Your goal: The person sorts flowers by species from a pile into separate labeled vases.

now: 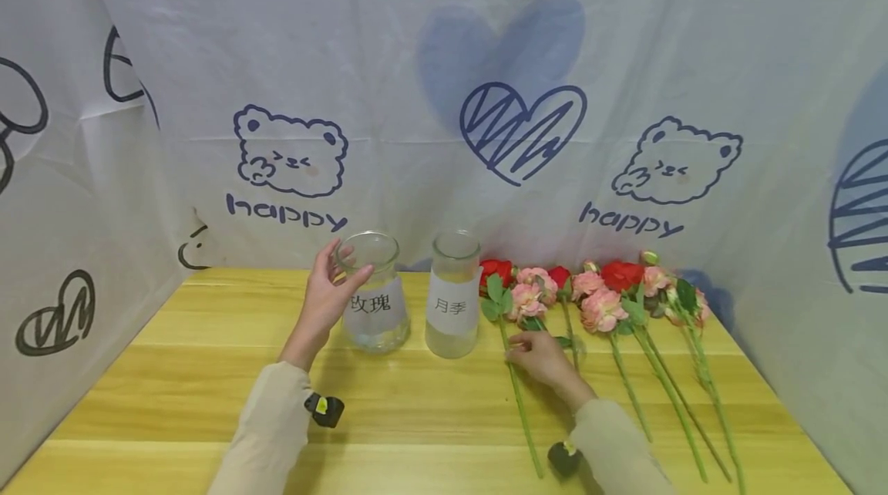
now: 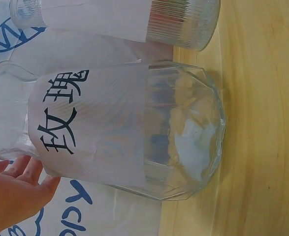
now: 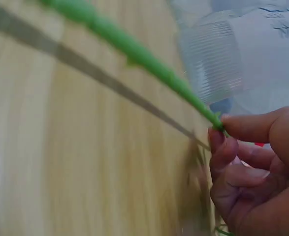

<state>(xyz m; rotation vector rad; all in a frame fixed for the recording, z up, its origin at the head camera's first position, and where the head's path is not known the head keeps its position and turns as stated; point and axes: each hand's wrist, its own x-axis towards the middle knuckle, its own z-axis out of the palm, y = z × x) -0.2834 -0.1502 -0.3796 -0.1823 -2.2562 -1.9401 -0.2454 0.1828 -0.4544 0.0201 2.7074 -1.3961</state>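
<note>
From my station I see the left hand [image 1: 326,296] curled round the neck of the wide glass vase [image 1: 380,338], thumb across the front and fingers at the side and behind; the right hand [image 1: 544,364] pinches a green stem [image 1: 526,418] between thumb and fingertips, and that stem runs back toward the person past the wrist, with a red bloom [image 1: 496,271] at its far end.

The narrow glass vase [image 1: 451,345] stands between my two hands, just beside the wide one and apart from it; beyond and to the right of the right hand, pink and red flowers [image 1: 603,310] lie in a row, stems toward the person; the wooden table [image 1: 395,433] ends just beyond the left hand at the hanging cloth [image 1: 388,55]; a broad stretch of wood spans the space between the forearms, and another strip runs left of the left sleeve [image 1: 267,418] to the table's side edge.

For writing, the wide vase's label [image 1: 375,304] by the left hand reads 玫瑰; the narrow vase's paper [image 1: 452,304] reads 月季; the cloth says "happy" twice, beneath bear drawings [image 1: 294,156] beyond the hands.
</note>
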